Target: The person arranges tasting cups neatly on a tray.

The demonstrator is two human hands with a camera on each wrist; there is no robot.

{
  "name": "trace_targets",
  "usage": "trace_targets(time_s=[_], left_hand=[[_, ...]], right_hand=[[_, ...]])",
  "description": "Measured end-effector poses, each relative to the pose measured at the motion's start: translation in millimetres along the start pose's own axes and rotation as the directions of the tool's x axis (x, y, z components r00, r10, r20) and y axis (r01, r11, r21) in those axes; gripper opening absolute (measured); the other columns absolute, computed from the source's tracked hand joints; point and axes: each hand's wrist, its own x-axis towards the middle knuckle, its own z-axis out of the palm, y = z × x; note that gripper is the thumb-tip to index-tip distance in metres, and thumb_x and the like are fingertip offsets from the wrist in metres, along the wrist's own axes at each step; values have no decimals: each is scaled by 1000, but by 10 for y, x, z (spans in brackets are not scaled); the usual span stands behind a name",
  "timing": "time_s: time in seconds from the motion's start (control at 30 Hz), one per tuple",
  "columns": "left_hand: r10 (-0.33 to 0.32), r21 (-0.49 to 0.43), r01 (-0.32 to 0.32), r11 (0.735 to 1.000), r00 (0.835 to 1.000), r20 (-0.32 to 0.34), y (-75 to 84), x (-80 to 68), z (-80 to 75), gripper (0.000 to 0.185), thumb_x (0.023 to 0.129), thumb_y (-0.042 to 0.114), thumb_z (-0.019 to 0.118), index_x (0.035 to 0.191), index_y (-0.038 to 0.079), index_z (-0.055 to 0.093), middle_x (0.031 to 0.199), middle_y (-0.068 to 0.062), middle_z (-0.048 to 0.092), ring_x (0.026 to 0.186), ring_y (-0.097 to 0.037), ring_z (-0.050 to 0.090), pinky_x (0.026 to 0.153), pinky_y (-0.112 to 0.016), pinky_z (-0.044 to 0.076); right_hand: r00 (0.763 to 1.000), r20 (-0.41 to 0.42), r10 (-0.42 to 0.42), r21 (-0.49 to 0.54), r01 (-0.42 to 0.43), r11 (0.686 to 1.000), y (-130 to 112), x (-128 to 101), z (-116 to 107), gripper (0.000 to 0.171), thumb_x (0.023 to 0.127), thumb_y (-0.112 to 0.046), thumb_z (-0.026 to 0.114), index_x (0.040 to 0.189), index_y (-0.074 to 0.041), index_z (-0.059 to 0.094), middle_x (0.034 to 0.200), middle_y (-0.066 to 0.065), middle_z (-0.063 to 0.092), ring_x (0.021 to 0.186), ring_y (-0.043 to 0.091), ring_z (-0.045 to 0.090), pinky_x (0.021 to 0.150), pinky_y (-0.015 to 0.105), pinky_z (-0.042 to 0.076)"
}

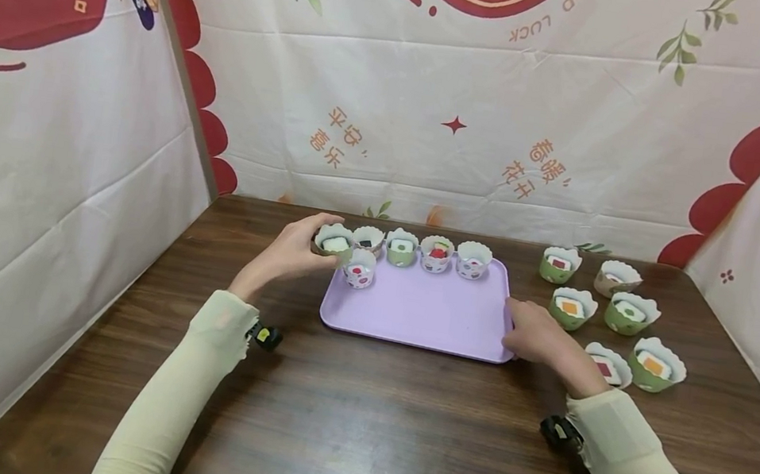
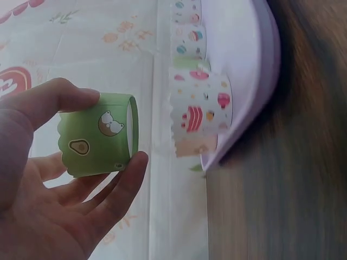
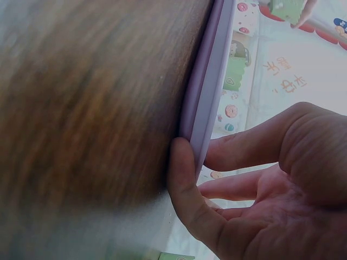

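A person's left hand (image 2: pixel 49 184) holds a green paper cup (image 2: pixel 97 142) pinched between the thumb on one side and the curled fingers (image 2: pixel 122 181) on the other, just off the far left corner of a lilac tray (image 1: pixel 428 311). The cup is short, with a scalloped rim, printed with a small bear and an avocado; from the head view, a white block sits inside it. Just beside it, on the tray, stands a white cup (image 2: pixel 199 111) with colourful sweets printed on it, with a row of similar cups (image 1: pixel 421 250) along the tray's far edge. The right hand (image 1: pixel 539 340) rests at the tray's right edge, its fingers loosely extended, one fingertip (image 3: pixel 181 162) pressing the rim. More green cups (image 1: pixel 617 324) stand on the wooden table (image 1: pixel 362 427) to the right.
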Motion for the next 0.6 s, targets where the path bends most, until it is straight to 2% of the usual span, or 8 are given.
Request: trace_targets(time_s=[0.17, 0.3, 0.6], left_hand=[[25, -12, -25, 1000, 1000, 0, 96, 109, 115, 67, 84, 18, 77, 147, 11, 54, 140, -12, 62, 113, -25, 58, 98, -42, 52], [46, -29, -46, 998, 999, 0, 195, 198, 220, 65, 85, 17, 77, 146, 9, 55, 138, -13, 63, 113, -25, 60, 99, -43, 53], [55, -55, -54, 997, 998, 22, 378, 347, 418, 65, 86, 19, 77, 146, 10, 54, 142, -11, 61, 122, -25, 59, 106, -44, 52]], right_hand=[[1000, -3, 1, 0, -1, 1000, 13, -9, -6, 70, 83, -1, 64, 143, 25, 38, 128, 42, 56, 95, 38, 60, 67, 33, 55], [1000, -1, 7, 4, -7, 1000, 21, -10, -2, 72, 83, -1, 64, 144, 25, 35, 132, 44, 53, 96, 39, 60, 67, 33, 55], [1000, -1, 4, 8, -4, 1000, 12, 3, -2, 68, 83, -2, 65, 142, 23, 40, 122, 39, 59, 92, 36, 60, 65, 32, 54]])
